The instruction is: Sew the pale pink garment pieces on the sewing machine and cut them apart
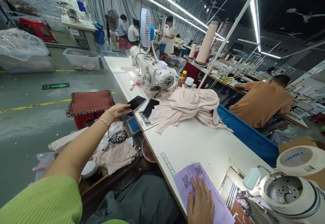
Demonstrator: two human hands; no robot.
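My left hand (121, 109) reaches out to the far left edge of the table and grips a dark-screened smartphone (136, 103) by its near end. Beside that phone lies a second flat black object (151, 107), partly under the fabric. My right hand (201, 202) rests flat with fingers stretched on a purple paper (183, 187) printed with QR codes. A stack of beige bra pieces (188, 102) with lacy cups is heaped on the white table (195, 142), beyond both hands.
A white sewing machine (154, 71) stands behind the stack. Another machine (289, 190) is at the near right. Left of the table are a red cushioned stool (91, 103) and a drawer of fabric pieces (122, 156). A person in a brown shirt (261, 102) sits at the right.
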